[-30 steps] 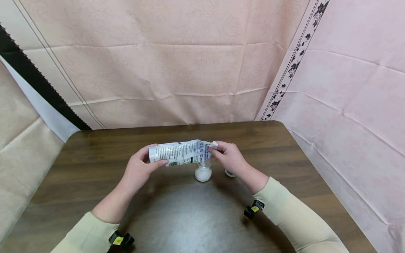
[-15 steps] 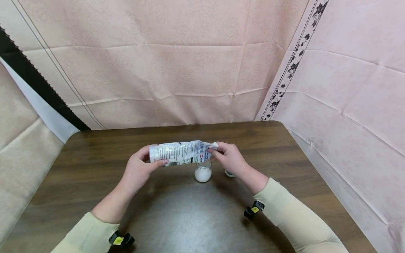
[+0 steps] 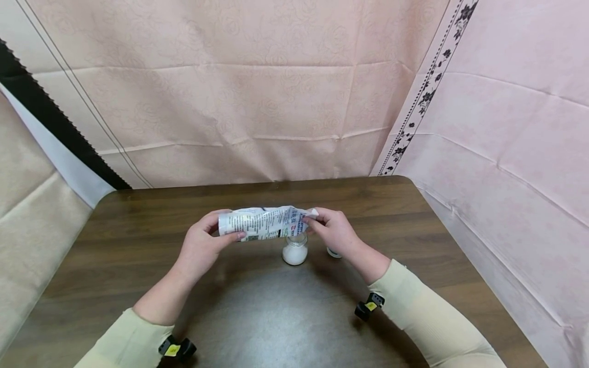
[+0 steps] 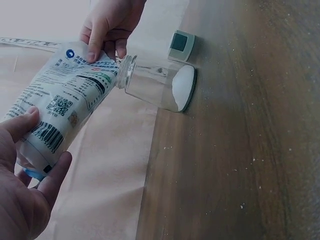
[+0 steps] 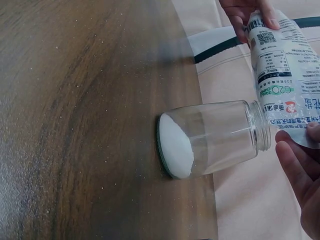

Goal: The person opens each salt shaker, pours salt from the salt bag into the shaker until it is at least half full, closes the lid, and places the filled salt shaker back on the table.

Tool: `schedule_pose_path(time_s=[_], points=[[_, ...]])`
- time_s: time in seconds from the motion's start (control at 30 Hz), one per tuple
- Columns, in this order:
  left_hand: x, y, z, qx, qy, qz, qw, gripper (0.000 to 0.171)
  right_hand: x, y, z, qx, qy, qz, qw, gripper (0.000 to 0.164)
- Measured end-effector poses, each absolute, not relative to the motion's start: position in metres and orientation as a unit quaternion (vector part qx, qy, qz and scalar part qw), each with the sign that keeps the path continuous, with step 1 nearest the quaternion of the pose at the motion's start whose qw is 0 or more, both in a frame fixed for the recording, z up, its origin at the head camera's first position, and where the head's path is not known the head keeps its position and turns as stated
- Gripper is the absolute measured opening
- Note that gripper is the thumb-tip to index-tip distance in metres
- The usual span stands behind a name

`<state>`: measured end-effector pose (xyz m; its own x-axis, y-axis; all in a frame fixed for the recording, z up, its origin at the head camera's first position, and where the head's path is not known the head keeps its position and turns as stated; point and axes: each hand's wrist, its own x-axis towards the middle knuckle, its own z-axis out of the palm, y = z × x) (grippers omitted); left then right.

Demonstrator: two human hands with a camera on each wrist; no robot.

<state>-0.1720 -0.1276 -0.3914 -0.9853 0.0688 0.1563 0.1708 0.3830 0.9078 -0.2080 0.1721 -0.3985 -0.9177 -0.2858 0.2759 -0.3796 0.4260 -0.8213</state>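
Note:
A printed white plastic salt bag [image 3: 259, 223] lies almost level in the air between both hands. My left hand [image 3: 201, 244] grips its bottom end, thumb on the near side. At the other end my right hand [image 3: 338, 230] pinches the narrowed corner. Beneath that end stands an upright glass jar [image 3: 295, 253], with white salt [image 5: 176, 147] heaped unevenly at its bottom. In the right wrist view the bag's end is at the jar's mouth [image 5: 261, 126]; whether they touch I cannot tell. Behind the right hand's wrist sits a small pale cap-like piece [image 4: 181, 46], partly hidden in the head view.
The brown wooden table [image 3: 257, 306] carries scattered white grains [image 4: 242, 206] near the jar. Pale pink cloth [image 3: 276, 102] hangs behind the table's far edge and along its right side. Each sleeve cuff bears a black wrist device [image 3: 177, 349].
The salt bag and both hands have shifted very slightly to the right, the bag's left end also a little lower. Both holds stay the same, and the jar stands where it was.

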Motion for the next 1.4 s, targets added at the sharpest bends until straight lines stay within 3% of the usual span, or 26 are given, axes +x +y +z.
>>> schedule_pose_path(time_s=[0.53,1.4], points=[[-0.1724,-0.1244,-0.3885,-0.059,-0.812,-0.580,0.032,0.061,-0.2094,0.1733,-0.4004,0.198,-0.830,0.520,0.046,0.011],[-0.1697,-0.1276,-0.3853,-0.075,-0.819,-0.568,0.040,0.053,-0.2085,0.1730,-0.3999,0.193,-0.832,0.518,0.045,0.012]])
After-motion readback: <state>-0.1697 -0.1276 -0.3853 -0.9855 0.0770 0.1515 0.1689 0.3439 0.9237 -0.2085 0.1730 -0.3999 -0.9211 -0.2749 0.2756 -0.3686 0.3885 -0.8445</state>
